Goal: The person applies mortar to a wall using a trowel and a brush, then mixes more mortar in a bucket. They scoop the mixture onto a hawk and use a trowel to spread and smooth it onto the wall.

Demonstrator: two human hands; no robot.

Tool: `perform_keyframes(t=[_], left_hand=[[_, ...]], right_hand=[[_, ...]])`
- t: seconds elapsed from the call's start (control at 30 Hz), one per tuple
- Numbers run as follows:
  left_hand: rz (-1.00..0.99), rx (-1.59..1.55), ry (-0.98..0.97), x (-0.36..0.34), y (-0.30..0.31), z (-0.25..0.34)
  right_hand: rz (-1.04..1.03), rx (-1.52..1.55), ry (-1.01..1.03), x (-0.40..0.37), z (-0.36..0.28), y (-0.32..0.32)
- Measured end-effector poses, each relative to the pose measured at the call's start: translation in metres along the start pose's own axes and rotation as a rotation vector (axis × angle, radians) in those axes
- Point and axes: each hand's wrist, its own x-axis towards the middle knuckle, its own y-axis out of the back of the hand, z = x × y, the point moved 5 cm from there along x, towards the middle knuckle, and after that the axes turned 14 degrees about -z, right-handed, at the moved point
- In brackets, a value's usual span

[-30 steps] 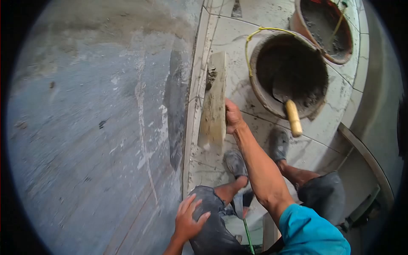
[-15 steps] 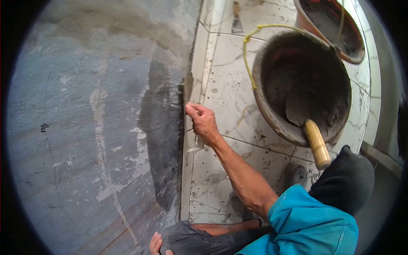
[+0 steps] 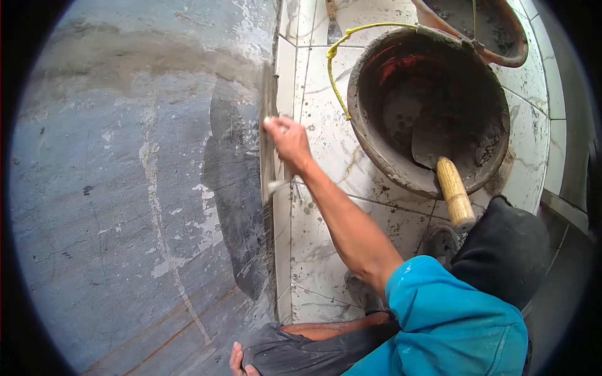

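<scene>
My right hand (image 3: pixel 290 144) is closed round a plastering trowel (image 3: pixel 268 169), its long thin blade seen nearly edge-on and blurred against the wall's lower edge. A pale end of the tool sticks out below the hand. Left of it, a dark wet patch of mortar (image 3: pixel 235 188) covers part of the blue-grey wall (image 3: pixel 119 219). At the bottom edge, my left hand (image 3: pixel 237 360) rests by my knee with its fingers partly showing and apart; it holds nothing visible.
A mortar-crusted bucket (image 3: pixel 364 138) with a yellow rope handle stands on the tiled floor (image 3: pixel 326 238). A wooden-handled trowel (image 3: pixel 454 191) leans in it. Behind are a second bucket (image 3: pixel 517 59) and a scraper (image 3: pixel 333 25). White skirting tiles (image 3: pixel 284 232) run along the wall.
My right hand and the trowel have moved up and slightly left along the wall's edge. The view has shifted a little. My left hand stays by the knee.
</scene>
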Motion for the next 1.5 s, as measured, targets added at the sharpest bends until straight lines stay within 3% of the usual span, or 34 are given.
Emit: perform_keyframes(t=[0.03, 0.13, 0.2, 0.23, 0.4, 0.5, 0.57, 0.63, 0.7, 0.73, 0.77, 0.83, 0.9, 0.97, 1.0, 1.03, 1.1, 1.17, 1.23, 1.3, 1.37, 1.4, 1.43, 1.5], left_hand=[[-0.004, -0.002, -0.003, 0.008, -0.002, 0.003], [-0.068, -0.009, -0.024, 0.03, -0.01, 0.011], [-0.119, 0.027, -0.034, 0.033, -0.011, 0.016], [-0.121, 0.033, -0.025, 0.028, -0.008, 0.018], [-0.015, 0.055, -0.037, 0.003, 0.0, 0.006], [-0.066, 0.102, 0.008, 0.013, -0.002, 0.01], [-0.091, 0.137, -0.018, 0.027, -0.004, 0.017], [-0.14, 0.146, -0.069, 0.033, -0.008, 0.027], [-0.119, 0.141, -0.064, 0.022, -0.004, 0.022], [-0.108, 0.134, -0.06, 0.015, -0.002, 0.018], [-0.1, 0.129, -0.053, 0.008, 0.001, 0.015], [-0.073, 0.124, -0.031, -0.001, 0.002, 0.01], [-0.063, 0.111, -0.018, -0.006, 0.002, 0.01], [-0.06, 0.061, -0.022, 0.0, -0.001, 0.007], [-0.053, 0.058, -0.035, 0.002, 0.0, 0.006], [-0.083, 0.1, -0.085, 0.004, 0.001, 0.007], [-0.114, 0.153, -0.121, -0.005, 0.005, 0.01], [-0.066, 0.131, -0.124, -0.014, 0.006, 0.012], [-0.039, 0.143, -0.126, -0.019, 0.007, 0.003], [-0.04, 0.161, -0.098, -0.031, 0.013, 0.003], [-0.031, 0.112, -0.09, -0.016, 0.007, 0.0], [-0.029, 0.103, -0.105, -0.008, 0.002, 0.001], [-0.049, 0.106, -0.097, -0.003, 0.002, 0.004], [-0.068, 0.123, -0.071, -0.008, 0.004, 0.005]], right_hand=[[-0.093, 0.029, -0.048, -0.019, -0.01, -0.002], [-0.131, 0.241, 0.104, -0.043, -0.01, 0.0], [-0.157, 0.334, -0.133, -0.039, 0.009, 0.009], [-0.029, 0.431, -0.135, -0.021, 0.022, 0.018], [-0.177, 0.461, -0.181, 0.029, 0.004, 0.02], [-0.253, 0.309, -0.007, -0.008, -0.006, 0.005], [-0.364, 0.545, -0.001, -0.042, 0.003, -0.014], [-0.295, 0.751, -0.137, -0.069, 0.021, -0.019], [-0.202, 0.584, -0.197, -0.073, 0.04, -0.015], [-0.109, 0.333, -0.151, -0.068, 0.045, -0.017], [-0.119, 0.331, -0.155, -0.065, 0.054, -0.032], [0.05, 0.007, 0.012, -0.071, 0.034, -0.042], [-0.194, -0.02, -0.143, -0.102, 0.02, -0.045], [-0.311, 0.236, -0.07, -0.124, 0.027, -0.047], [-0.18, 0.217, 0.044, -0.129, 0.031, -0.048], [-0.184, 0.22, 0.056, -0.121, 0.036, -0.045], [-0.028, 0.354, -0.277, -0.104, 0.069, -0.023], [-0.141, 0.678, -0.293, -0.06, 0.075, -0.018], [-0.144, 0.376, -0.204, -0.032, 0.026, -0.007], [-0.171, 0.348, -0.147, -0.036, 0.007, -0.014], [-0.271, 0.313, 0.052, -0.058, 0.011, -0.025], [-0.37, 0.469, 0.013, -0.078, 0.016, -0.038], [-0.33, 0.487, -0.019, -0.1, 0.009, -0.039], [-0.188, 0.834, -0.227, -0.125, 0.054, -0.046]])
